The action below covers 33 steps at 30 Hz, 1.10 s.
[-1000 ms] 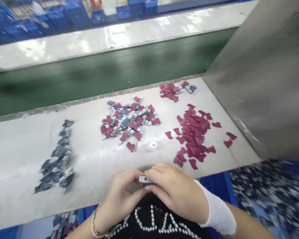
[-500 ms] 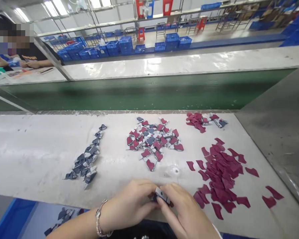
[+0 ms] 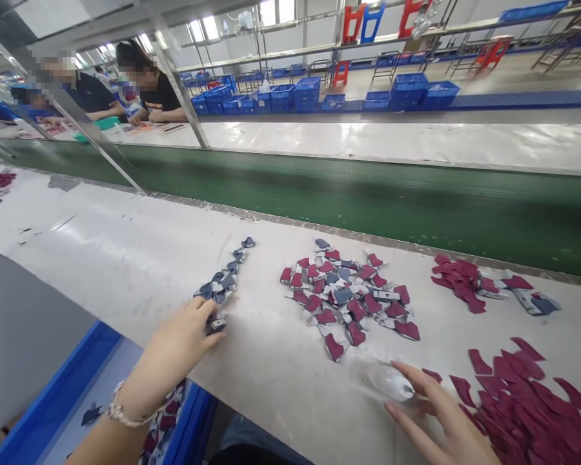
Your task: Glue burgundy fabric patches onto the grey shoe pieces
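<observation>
My left hand (image 3: 177, 339), with a bracelet at its wrist, is at the near end of a row of small grey-blue and white pieces (image 3: 223, 283). Its fingers are curled on one such piece (image 3: 216, 324), partly hidden by them. My right hand (image 3: 433, 410) has thumb and forefinger on either side of a small translucent bottle (image 3: 390, 380) with a pointed tip; the bottle is slightly blurred. Beyond it lies a heap of maroon, grey-blue and white pieces (image 3: 356, 309). Loose flat maroon pieces (image 3: 532, 400) are spread to the right of this hand.
A blue bin (image 3: 84, 368) with several pieces inside stands below the table's near edge. Another maroon pile (image 3: 458, 281) lies at the back right. A green strip (image 3: 290, 187) runs behind the white table, and a slanting metal post (image 3: 109, 152) rises at left. Co-workers sit far left.
The view has swung left. My hands, together on one small piece before, have parted: the left has gone to the grey-blue row with a piece, the right to the translucent bottle.
</observation>
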Motion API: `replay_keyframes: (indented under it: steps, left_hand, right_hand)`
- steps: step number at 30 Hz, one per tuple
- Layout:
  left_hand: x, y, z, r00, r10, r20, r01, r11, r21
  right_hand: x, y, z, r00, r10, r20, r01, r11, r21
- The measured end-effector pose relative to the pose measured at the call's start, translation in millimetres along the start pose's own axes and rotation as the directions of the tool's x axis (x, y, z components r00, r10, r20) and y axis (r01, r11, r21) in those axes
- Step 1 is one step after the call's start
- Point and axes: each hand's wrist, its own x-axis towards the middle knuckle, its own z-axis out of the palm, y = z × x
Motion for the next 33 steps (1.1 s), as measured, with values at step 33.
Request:
replay_keyframes:
  steps: [33]
  left_hand:
    - [3.4,132.1,97.9,0.637,0.619,0.461,0.406,0.239,-0.882]
  right_hand:
    - [-25.4,-34.7,-21.7,0.984,-0.060,0.169,-0.114,0.518,0.848]
